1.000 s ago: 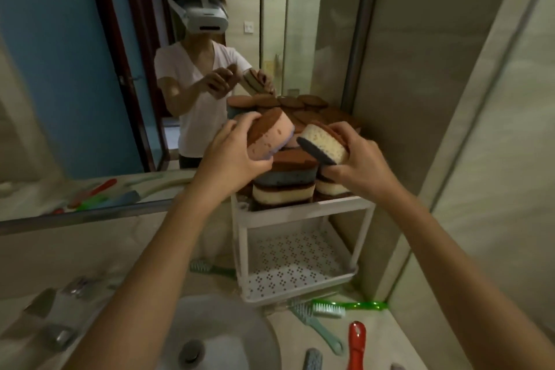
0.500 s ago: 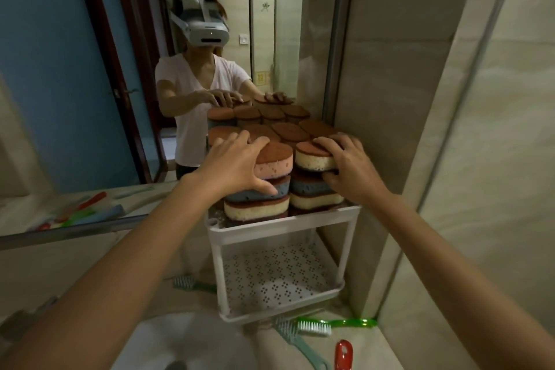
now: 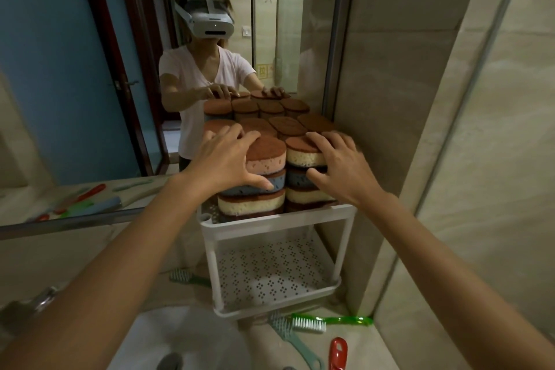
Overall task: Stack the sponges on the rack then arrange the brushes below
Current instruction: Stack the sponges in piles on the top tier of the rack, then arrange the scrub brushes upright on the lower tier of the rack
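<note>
Mirror-backed rack: lower shelf bare, sponges crowd upper edge.

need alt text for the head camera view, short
Two bare hands, left hand and right hand, rest on stacked sponges filling the top tier of a white rack beside a mirror. The lower shelf holds nothing; brushes lie on the counter by the sink.

We see brown-topped sponges in pink, blue and cream on a white rack, its lower shelf dotted with holes; at 6 o'clock lie green, teal and red brushes.
</note>
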